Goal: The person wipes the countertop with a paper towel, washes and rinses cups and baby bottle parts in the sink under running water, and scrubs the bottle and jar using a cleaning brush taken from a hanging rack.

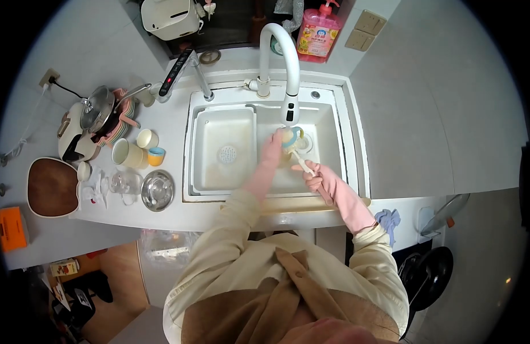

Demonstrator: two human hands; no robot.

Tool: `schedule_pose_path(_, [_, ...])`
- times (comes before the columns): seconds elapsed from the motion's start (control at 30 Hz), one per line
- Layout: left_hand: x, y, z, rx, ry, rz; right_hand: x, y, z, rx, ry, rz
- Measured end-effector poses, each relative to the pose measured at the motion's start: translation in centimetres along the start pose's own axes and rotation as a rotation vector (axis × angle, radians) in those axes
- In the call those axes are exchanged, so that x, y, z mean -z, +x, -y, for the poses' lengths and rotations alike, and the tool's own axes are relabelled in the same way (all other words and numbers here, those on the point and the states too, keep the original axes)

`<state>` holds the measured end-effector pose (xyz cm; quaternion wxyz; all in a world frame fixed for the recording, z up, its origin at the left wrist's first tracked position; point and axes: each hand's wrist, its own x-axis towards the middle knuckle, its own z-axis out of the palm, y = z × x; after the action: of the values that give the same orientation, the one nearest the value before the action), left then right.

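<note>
Both hands wear pink rubber gloves. Over the right basin of the white sink (328, 123), my left hand (272, 148) is closed on the left side of a small round cup-like piece with a pale blue rim (296, 133). Its exact kind is unclear because it is small and blurred. My right hand (318, 178) grips a long-handled brush (303, 163), its head touching or just at that piece. The white faucet (290, 106) hangs directly above both. The basin's drain (306, 143) shows just right of the piece.
The left basin holds a white tub (210, 123). Left on the counter are cups (127, 152), an orange-and-blue cup (155, 156), a metal bowl (157, 190), a glass-lidded pan (97, 110) and a brown-based tray (52, 186). A pink soap bottle (319, 35) stands behind; a blue cloth (388, 222) lies right.
</note>
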<state>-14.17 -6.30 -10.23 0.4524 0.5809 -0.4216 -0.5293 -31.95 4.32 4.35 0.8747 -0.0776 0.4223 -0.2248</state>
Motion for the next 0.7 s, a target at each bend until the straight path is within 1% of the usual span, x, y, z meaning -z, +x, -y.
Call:
schedule_pose_path(0.07, [0.5,1.3,1.1,-0.151,0.035,-0.096,0.3,-0.4,-0.3,-0.025,0.069,0.026])
schedule_pose_path(0.13, [1.9,0.0,-0.4,-0.105,-0.087,-0.121,1.2,-0.6,-0.7,-0.06,0.143,0.053])
schedule_pose_path(0.17, [2.7,-2.3,-4.7,0.005,-0.237,-0.096,1.3,-0.6,-0.3,-0.051,0.166,0.034])
schedule_pose_path(0.2, [2.9,-3.9,-7.2,0.12,-0.387,-0.066,1.5,-0.5,0.1,-0.041,0.189,0.015])
schedule_pose_path(0.27, [2.5,-5.0,-6.6,0.15,-0.017,0.045,0.2,1.0,0.3,0.013,0.245,-0.084])
schedule_pose_path(0.3, [2.4,-5.1,-6.4,0.155,0.168,0.096,-0.1,1.8,0.8,-0.042,0.475,0.063])
schedule_pose_path(0.4, [2.4,-5.5,-5.8,0.121,0.192,0.0,-3.3,2.8,0.2,-0.067,0.535,0.108])
schedule_pose_path(0.43, [2.4,-5.3,-5.6,0.137,0.197,-0.02,-3.5,2.9,-0.3,-0.027,0.495,0.092])
schedule_pose_path(0.5, [2.7,-4.4,-6.2,0.171,0.201,-0.073,-3.3,2.3,-1.4,0.042,0.068,-0.102])
schedule_pose_path(0.53, [3.0,-4.1,-6.9,0.152,0.192,-0.077,-3.3,2.2,-1.6,0.078,-0.152,-0.192])
schedule_pose_path(0.57, [3.3,-4.1,-7.4,0.138,0.187,-0.075,-2.9,2.4,-2.1,0.047,-0.224,-0.219])
schedule_pose_path(0.6, [3.2,-3.9,-8.2,0.119,0.178,-0.071,-3.0,2.4,-2.0,0.1,-0.222,-0.3])
schedule_pose_path(0.63, [2.8,-3.1,-7.8,0.155,0.162,0.02,-3.1,2.3,-1.7,0.154,-0.223,-0.382])
schedule_pose_path(0.7, [2.0,-0.7,-4.8,0.234,0.136,0.197,-3.6,3.0,-1.5,0.263,-0.252,-0.523])
